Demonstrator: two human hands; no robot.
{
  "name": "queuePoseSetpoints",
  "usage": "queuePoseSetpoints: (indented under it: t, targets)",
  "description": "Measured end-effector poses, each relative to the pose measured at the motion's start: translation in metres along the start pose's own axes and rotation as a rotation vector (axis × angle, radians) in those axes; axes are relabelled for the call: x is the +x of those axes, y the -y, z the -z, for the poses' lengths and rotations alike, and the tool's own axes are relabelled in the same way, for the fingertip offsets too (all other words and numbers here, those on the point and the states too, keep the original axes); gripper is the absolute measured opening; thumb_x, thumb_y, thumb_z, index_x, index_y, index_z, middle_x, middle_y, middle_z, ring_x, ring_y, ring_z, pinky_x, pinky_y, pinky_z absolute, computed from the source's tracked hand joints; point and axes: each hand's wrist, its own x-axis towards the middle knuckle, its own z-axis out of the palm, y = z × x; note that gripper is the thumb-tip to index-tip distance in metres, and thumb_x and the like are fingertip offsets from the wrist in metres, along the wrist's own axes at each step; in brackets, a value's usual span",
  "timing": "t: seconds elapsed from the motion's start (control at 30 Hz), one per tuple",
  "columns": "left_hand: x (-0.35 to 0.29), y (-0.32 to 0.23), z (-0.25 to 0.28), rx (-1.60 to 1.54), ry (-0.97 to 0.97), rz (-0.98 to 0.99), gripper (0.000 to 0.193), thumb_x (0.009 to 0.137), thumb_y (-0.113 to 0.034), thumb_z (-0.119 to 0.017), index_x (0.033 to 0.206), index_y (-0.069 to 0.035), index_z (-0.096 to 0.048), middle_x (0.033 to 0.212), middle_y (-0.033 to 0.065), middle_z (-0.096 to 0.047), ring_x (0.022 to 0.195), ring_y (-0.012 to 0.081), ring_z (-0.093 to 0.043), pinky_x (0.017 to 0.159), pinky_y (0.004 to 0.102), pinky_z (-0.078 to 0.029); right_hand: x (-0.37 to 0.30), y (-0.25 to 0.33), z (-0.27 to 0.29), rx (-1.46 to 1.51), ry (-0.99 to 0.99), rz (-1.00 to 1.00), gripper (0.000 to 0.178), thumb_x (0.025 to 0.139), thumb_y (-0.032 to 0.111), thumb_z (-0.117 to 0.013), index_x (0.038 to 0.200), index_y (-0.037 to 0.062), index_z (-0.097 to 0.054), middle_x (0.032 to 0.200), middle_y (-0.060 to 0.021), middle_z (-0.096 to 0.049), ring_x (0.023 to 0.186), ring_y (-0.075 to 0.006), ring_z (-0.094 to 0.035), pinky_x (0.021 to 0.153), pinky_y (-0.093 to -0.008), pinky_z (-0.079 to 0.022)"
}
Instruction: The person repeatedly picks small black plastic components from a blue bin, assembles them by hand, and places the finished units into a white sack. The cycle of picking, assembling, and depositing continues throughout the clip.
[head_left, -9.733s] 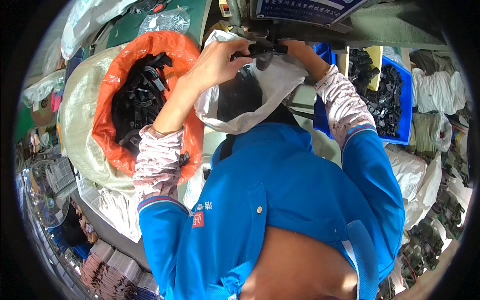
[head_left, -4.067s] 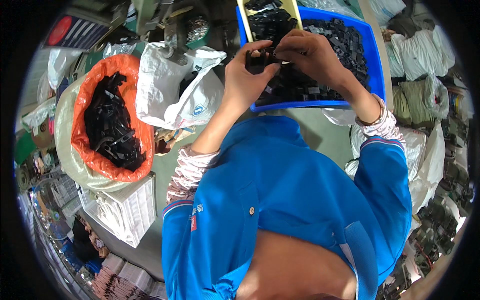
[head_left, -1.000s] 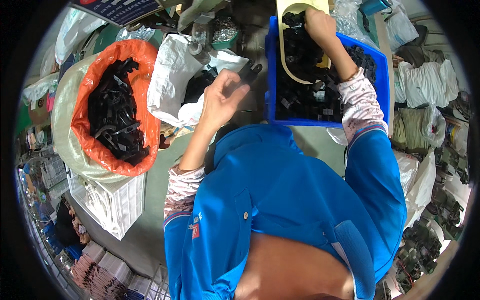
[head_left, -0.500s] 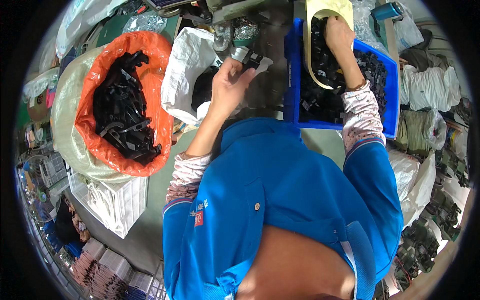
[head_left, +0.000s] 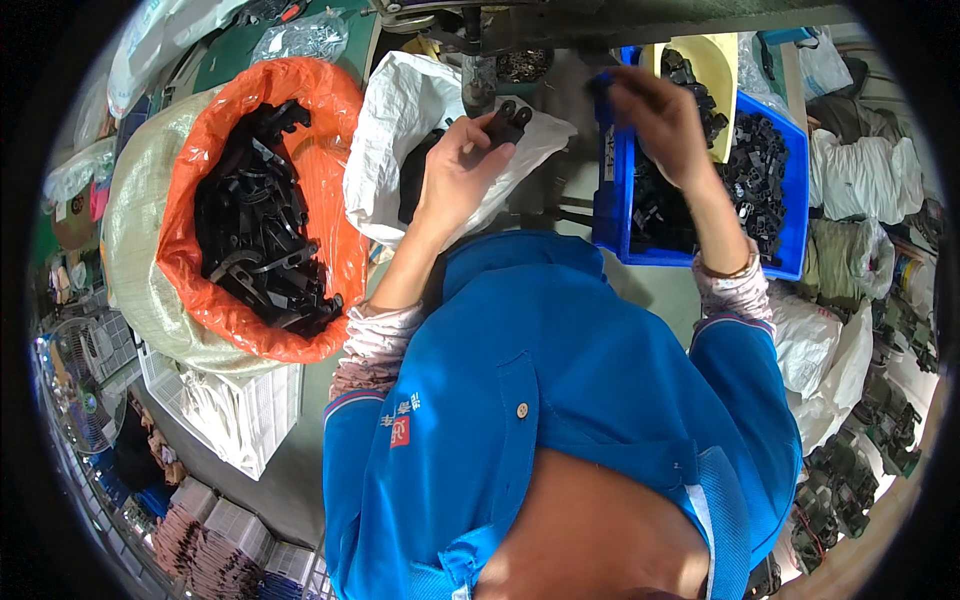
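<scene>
My left hand (head_left: 462, 172) is closed on a black plastic part (head_left: 508, 124) with two rounded ends. It holds the part over the rim of a white woven sack (head_left: 384, 110), just in front of an upright metal post (head_left: 478, 84). Smeared by motion, my right hand (head_left: 662, 122) hangs over the left side of a blue bin (head_left: 790, 256). A small dark piece (head_left: 602, 86) shows at its fingertips, too blurred to make out its shape. Beside this hand, a yellow scoop-like tray (head_left: 722, 70) holds small black parts (head_left: 694, 82) on top of the bin.
To the left stands a sack lined with orange plastic (head_left: 342, 130), full of black plastic parts (head_left: 262, 230). Below it is a white plastic crate (head_left: 262, 420). A machine beam (head_left: 640, 28) crosses the far edge. More black parts (head_left: 764, 170) fill the blue bin.
My right hand has left the yellow tray and moved left, with a small dark piece at its fingertips. The part in my left hand now points its rounded ends away from me. The view has shifted slightly.
</scene>
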Motion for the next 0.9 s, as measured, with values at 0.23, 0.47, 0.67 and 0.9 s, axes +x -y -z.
queuePoseSetpoints:
  t: [0.23, 0.47, 0.67, 0.9]
  targets:
    - [0.002, -0.016, 0.018, 0.17, 0.089, -0.108, 0.021, 0.08, 0.002, -0.072, 0.08, 0.0, -0.052, 0.118, 0.0228, -0.066, 0.094, 0.0161, -0.064, 0.077, 0.0298, -0.051, -0.003, 0.006, -0.049, 0.216, 0.14, -0.068, 0.024, 0.09, 0.008, -0.066, 0.112, -0.0017, -0.066, 0.093, -0.0098, -0.07, 0.08, -0.0126, -0.066, 0.072, -0.0259, -0.054]
    - [0.009, -0.024, 0.041, 0.302, 0.171, -0.197, 0.018, 0.076, 0.001, -0.072, 0.079, 0.001, -0.055, 0.115, 0.0191, -0.067, 0.085, 0.0196, -0.064, 0.073, 0.0319, -0.052, 0.0, 0.013, -0.064, 0.165, 0.137, -0.036, 0.025, 0.088, 0.005, -0.068, 0.112, -0.0016, -0.066, 0.094, -0.0113, -0.07, 0.08, -0.0131, -0.067, 0.071, -0.0259, -0.054]
    - [0.024, -0.039, 0.06, 0.488, 0.231, -0.385, 0.019, 0.071, -0.001, -0.072, 0.079, 0.0, -0.055, 0.109, 0.013, -0.069, 0.072, 0.0288, -0.061, 0.064, 0.0346, -0.051, 0.007, 0.01, -0.084, 0.177, 0.099, 0.059, 0.022, 0.087, 0.003, -0.069, 0.108, -0.0012, -0.067, 0.091, -0.0107, -0.069, 0.079, -0.0131, -0.067, 0.07, -0.0261, -0.055]
    - [0.052, -0.049, 0.078, 0.69, 0.297, -0.588, 0.02, 0.071, -0.003, -0.071, 0.074, -0.002, -0.051, 0.115, 0.0061, -0.068, 0.078, 0.0287, -0.063, 0.063, 0.0354, -0.052, 0.021, 0.005, -0.101, 0.239, 0.002, 0.154, 0.021, 0.083, -0.002, -0.071, 0.104, -0.0033, -0.068, 0.089, -0.0104, -0.068, 0.08, -0.0131, -0.067, 0.069, -0.0261, -0.056]
